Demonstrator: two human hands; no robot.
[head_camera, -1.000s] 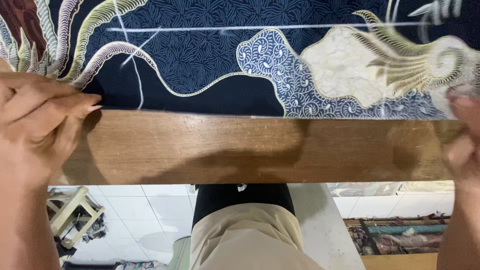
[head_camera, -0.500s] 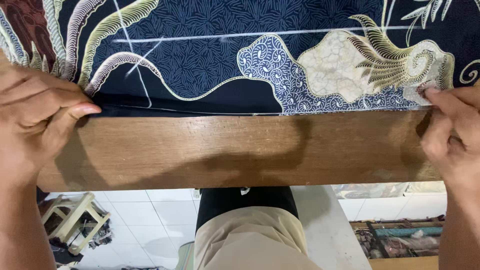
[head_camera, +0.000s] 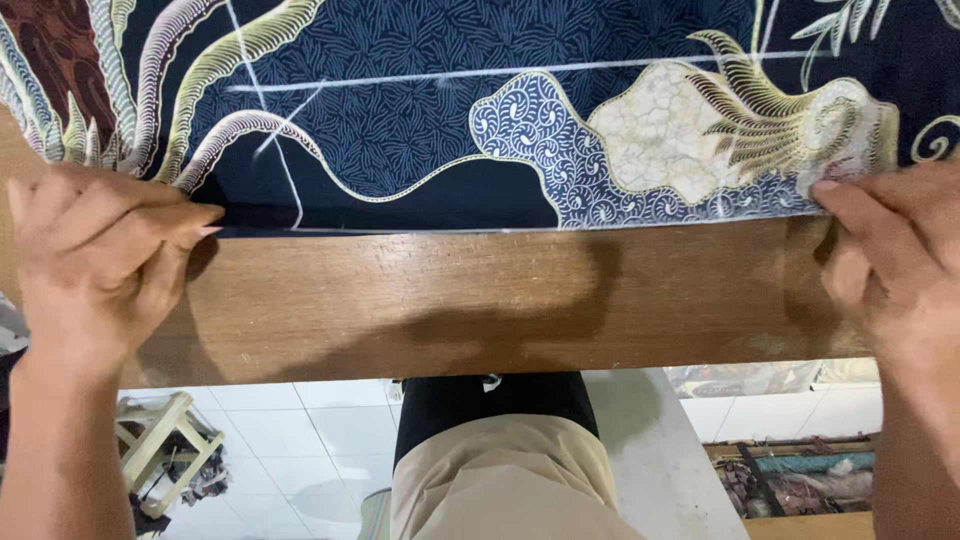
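Observation:
A dark blue patterned cloth (head_camera: 420, 120) with cream, yellow and brown feather and leaf motifs and white chalk lines lies across a brown wooden table (head_camera: 480, 300). Its near edge runs straight along the table. My left hand (head_camera: 95, 255) pinches that edge at the left, fingers closed on the fabric. My right hand (head_camera: 890, 265) grips the same edge at the right, thumb and fingers pressed on the cloth.
Below the table's front edge I see my own dark shirt and beige trousers (head_camera: 500, 470). A small pale wooden stool (head_camera: 160, 450) stands on the white tiled floor at the lower left. Folded fabrics (head_camera: 800, 480) lie at the lower right.
Both hands have drawn the cloth's near edge a little toward me, and my right hand has come further into view on the fabric edge.

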